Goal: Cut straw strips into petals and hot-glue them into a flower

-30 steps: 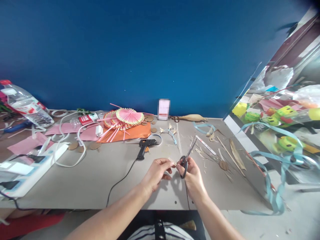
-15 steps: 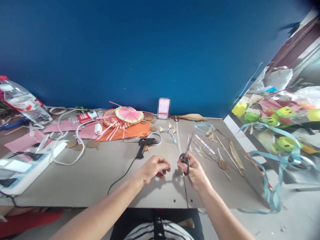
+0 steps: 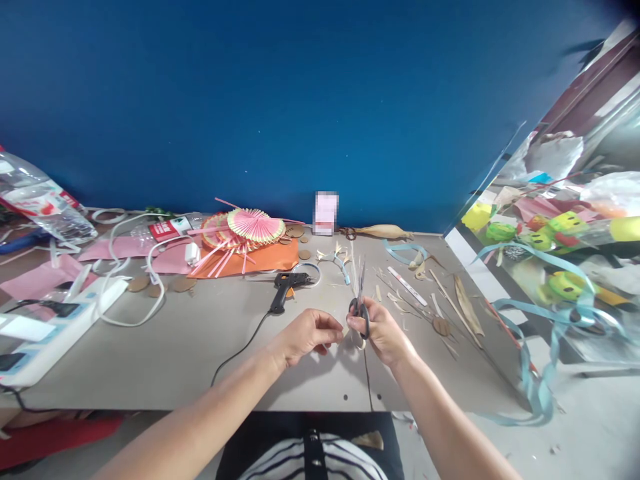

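Observation:
My right hand (image 3: 383,335) is wrapped round the black handles of a pair of scissors (image 3: 360,312), whose blades point up and away from me. Just to its left, my left hand (image 3: 309,335) is closed in a pinch. A small pale scrap, like dried husk (image 3: 341,333), shows at its fingertips, too tiny to make out well. Another pale curl of husk (image 3: 361,343) is under the scissor handles; whether the right hand holds it I cannot tell. Beyond the hands, a little figure of husk strips with light blue ribbon (image 3: 345,272) lies on the table.
A black glue gun (image 3: 285,288) with its cord lies left of centre. Behind it are pink paper fans (image 3: 256,228) on orange sheet. A white power strip (image 3: 60,337) sits at the left. Husk strips, a white marker-like stick (image 3: 407,287) and blue ribbon (image 3: 543,373) are at the right.
My right hand has moved slightly left with the scissors, closer to my left hand. The blades now point more straight away from me. The whole view has shifted a little.

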A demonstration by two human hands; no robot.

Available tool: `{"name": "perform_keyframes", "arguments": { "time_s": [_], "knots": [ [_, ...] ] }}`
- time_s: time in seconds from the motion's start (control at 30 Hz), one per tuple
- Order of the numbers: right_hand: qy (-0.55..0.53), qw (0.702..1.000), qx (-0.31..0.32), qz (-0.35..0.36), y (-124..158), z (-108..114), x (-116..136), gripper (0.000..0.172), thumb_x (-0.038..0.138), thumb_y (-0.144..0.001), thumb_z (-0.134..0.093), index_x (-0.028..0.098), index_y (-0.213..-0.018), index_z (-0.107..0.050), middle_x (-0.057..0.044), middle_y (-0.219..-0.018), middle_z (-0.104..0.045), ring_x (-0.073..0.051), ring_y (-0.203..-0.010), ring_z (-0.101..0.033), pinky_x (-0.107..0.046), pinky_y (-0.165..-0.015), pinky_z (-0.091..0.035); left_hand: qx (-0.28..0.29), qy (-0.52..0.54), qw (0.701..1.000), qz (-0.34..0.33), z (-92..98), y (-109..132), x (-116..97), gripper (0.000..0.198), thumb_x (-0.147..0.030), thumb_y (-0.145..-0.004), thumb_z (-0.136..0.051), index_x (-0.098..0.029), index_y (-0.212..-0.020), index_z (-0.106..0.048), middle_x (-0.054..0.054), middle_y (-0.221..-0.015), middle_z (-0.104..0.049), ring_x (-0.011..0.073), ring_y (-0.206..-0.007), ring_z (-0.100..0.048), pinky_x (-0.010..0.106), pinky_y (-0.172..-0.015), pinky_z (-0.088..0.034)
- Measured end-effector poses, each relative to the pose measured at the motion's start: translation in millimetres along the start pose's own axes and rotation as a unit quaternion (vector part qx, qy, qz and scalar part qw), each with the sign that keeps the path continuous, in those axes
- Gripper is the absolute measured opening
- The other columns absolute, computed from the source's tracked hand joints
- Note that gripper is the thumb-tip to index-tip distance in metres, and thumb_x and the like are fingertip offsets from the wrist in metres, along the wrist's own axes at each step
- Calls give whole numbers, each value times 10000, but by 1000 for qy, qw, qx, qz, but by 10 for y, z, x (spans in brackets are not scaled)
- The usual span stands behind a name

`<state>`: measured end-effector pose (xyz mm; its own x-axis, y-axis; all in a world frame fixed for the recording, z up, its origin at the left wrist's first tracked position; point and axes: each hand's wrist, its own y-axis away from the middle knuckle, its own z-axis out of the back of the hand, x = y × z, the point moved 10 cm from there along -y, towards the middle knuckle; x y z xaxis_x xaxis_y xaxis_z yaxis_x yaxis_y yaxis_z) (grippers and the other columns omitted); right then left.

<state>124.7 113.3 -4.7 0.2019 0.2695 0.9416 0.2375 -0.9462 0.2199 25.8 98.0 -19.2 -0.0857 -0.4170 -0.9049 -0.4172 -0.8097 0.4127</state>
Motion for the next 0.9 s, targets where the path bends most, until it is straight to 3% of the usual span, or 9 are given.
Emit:
{"name": "perform_keyframes", "arguments": {
  "time_s": [0.17, 0.3, 0.47, 0.6, 0.9],
  "knots": [
    [-17, 999, -29, 3, -52, 58, -58, 264, 276, -567, -710, 156, -675, -501, 47, -552, -473, -68, -491, -395, -199, -467, -297, -18, 60, 998, -8, 4, -33, 62, 162, -239, -539, -697, -133, -632, -617, -1, -566, -558, 74, -476, -458, 186, -433, -394],
    [57, 994, -82, 49, 1, 155, -8, 276, 411, -695, -610, 153, -711, -514, -1, -630, -537, -89, -542, -415, -214, -495, -312, -61, 180, 982, -15, 74, -52, 81, 189, -278, -563, -701, -121, -633, -621, 22, -645, -569, 66, -513, -461, 160, -410, -399],
    [125, 990, -41, 47, 161, 34, -160, 312, 452, -707, -591, 156, -771, -513, 8, -626, -532, -87, -524, -408, -206, -476, -296, -140, 282, 949, 2, 203, -34, 115, 165, -227, -541, -701, -124, -652, -635, 2, -636, -550, 53, -498, -476, 140, -388, -390],
    [142, 989, -31, 33, 253, -1, -346, 291, 423, -680, -626, 165, -763, -521, 38, -577, -487, -76, -489, -381, -197, -454, -278, -170, 307, 936, -2, 257, -41, 126, 147, -187, -531, -702, -133, -641, -620, -7, -619, -565, 38, -485, -465, 112, -356, -324],
    [199, 980, -19, 13, 311, 57, -494, 293, 418, -666, -634, 155, -674, -506, 40, -509, -470, -68, -447, -369, -186, -422, -277, -147, 269, 950, -55, 280, -37, -20, 150, -221, -558, -677, -127, -632, -587, 11, -653, -569, 50, -507, -445, 122, -366, -328]
  ]
}}
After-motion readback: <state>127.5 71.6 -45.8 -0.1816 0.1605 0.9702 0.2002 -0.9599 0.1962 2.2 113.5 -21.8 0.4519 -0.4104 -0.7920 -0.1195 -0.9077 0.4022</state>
